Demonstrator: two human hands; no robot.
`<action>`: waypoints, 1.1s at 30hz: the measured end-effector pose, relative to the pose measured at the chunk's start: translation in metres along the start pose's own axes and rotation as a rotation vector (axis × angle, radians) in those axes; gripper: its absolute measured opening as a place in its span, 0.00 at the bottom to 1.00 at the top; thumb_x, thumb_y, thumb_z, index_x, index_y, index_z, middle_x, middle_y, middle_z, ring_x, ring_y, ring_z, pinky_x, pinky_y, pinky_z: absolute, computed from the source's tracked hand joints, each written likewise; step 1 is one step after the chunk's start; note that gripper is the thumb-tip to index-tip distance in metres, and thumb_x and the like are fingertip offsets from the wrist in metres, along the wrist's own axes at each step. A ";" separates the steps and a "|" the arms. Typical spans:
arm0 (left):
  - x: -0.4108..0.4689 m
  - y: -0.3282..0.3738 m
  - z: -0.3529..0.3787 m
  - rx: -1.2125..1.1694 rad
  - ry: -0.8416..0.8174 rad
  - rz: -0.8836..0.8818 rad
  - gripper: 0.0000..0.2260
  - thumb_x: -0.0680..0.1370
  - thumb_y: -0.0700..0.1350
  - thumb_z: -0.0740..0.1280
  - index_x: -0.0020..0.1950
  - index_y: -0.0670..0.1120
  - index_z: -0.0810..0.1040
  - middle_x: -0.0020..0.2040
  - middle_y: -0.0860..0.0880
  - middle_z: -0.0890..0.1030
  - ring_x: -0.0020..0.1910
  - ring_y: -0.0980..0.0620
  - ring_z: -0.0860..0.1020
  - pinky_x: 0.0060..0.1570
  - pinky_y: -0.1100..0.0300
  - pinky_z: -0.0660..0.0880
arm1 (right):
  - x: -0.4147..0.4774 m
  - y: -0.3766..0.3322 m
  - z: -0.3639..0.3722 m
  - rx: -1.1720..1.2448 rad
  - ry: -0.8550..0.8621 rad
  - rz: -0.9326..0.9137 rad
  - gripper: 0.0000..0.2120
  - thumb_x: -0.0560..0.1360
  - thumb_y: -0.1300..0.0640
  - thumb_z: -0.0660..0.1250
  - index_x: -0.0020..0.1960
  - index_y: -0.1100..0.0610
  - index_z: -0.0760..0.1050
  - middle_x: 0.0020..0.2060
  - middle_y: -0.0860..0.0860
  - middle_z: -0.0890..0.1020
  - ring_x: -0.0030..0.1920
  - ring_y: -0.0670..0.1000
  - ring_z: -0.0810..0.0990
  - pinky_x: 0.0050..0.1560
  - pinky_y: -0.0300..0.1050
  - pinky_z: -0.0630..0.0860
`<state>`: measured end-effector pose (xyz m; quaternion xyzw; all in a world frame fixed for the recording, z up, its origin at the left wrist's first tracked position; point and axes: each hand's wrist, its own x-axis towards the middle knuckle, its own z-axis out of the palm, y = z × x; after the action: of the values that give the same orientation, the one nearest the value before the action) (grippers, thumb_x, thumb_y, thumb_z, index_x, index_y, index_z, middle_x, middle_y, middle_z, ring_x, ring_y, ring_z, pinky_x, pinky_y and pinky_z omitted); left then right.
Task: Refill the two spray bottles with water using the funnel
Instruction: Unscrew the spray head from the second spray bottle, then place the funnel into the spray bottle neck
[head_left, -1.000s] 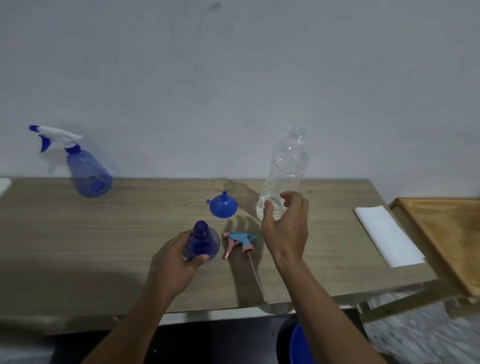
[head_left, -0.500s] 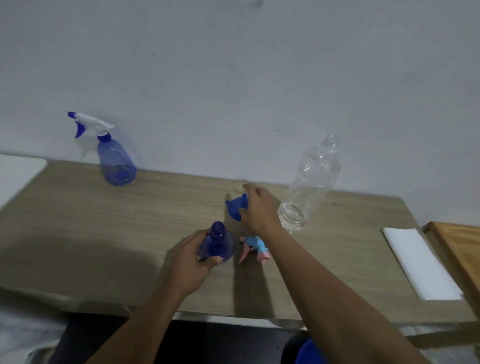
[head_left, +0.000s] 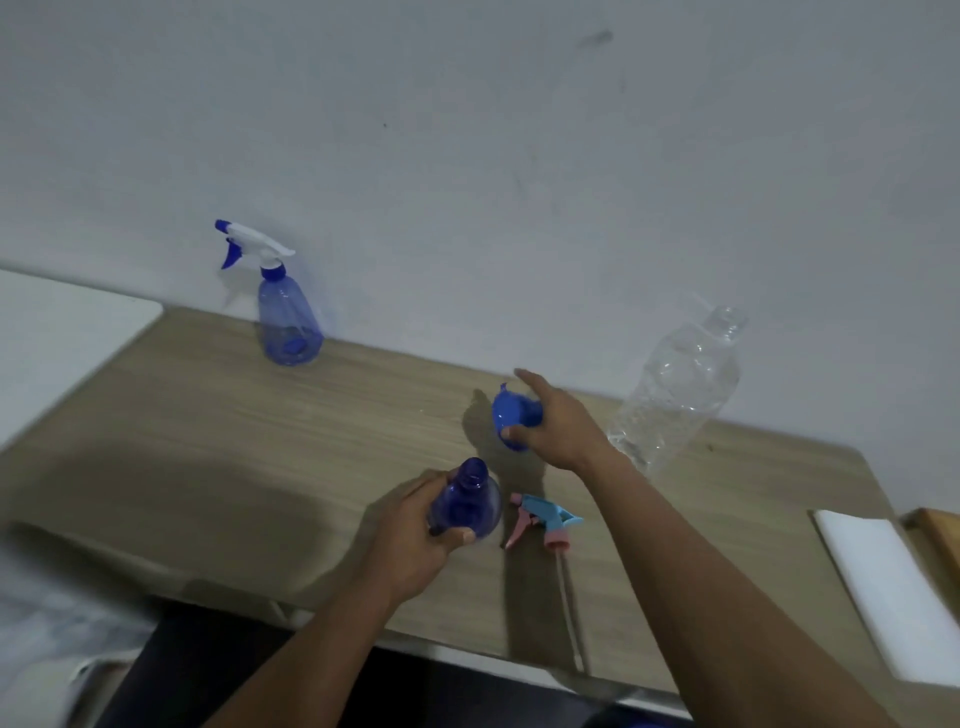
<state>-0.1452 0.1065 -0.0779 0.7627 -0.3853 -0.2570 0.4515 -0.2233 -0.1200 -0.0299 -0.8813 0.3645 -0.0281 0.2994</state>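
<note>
Funnel (head_left: 511, 415) pinched in the right hand (head_left: 561, 428), thumb under the rim, other fingers curled over the cone, index finger stretched out straight; tilted on its side, seemingly lifted, a little behind and right of the open bottle (head_left: 467, 499). Body of that open bottle wrapped by the left hand (head_left: 415, 530), held upright, neck bare. Loose spray head (head_left: 545, 522) lying just right of the open bottle, tube trailing away from it. Further right of and behind the open bottle, clear water bottle (head_left: 675, 384), standing, cap apparently off, fill level hard to read. Well left of and behind the open bottle, second spray bottle (head_left: 288, 322), head screwed on. Step in hand, by the look of it: seating the funnel. Turn the spout to point down before travelling. Carry it to a spot straight above the open bottle's neck, then lower gently, feeding the spout inside and resting the cone on the lip. Set the left grip low on the body, well under the neck, leaving room for the cone. Hold the open bottle plumb; expect a light plastic body to tip readily under a top-heavy load. Release only with the cone sitting level, freeing the right hand for the water bottle.
</note>
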 end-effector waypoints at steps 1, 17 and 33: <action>-0.001 0.002 0.000 0.011 0.003 0.003 0.25 0.68 0.37 0.79 0.64 0.48 0.78 0.56 0.55 0.81 0.54 0.73 0.75 0.49 0.81 0.67 | -0.009 -0.004 -0.005 0.164 0.037 -0.009 0.38 0.71 0.45 0.74 0.76 0.40 0.62 0.65 0.51 0.76 0.61 0.54 0.78 0.62 0.55 0.75; -0.007 0.016 -0.008 0.068 0.011 -0.009 0.25 0.70 0.40 0.78 0.66 0.50 0.77 0.53 0.61 0.76 0.49 0.64 0.74 0.45 0.84 0.63 | -0.102 -0.058 0.016 0.940 0.178 -0.178 0.30 0.73 0.62 0.76 0.71 0.49 0.68 0.59 0.54 0.80 0.55 0.49 0.83 0.52 0.43 0.80; -0.010 0.020 -0.009 0.005 -0.032 -0.095 0.22 0.72 0.37 0.76 0.64 0.49 0.78 0.47 0.63 0.77 0.43 0.79 0.74 0.42 0.82 0.67 | -0.112 -0.043 0.044 0.694 0.184 -0.133 0.35 0.60 0.43 0.80 0.63 0.41 0.68 0.59 0.31 0.76 0.61 0.44 0.81 0.45 0.59 0.82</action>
<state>-0.1514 0.1130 -0.0551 0.7770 -0.3566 -0.2892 0.4307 -0.2667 -0.0005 -0.0238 -0.7427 0.3007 -0.2485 0.5442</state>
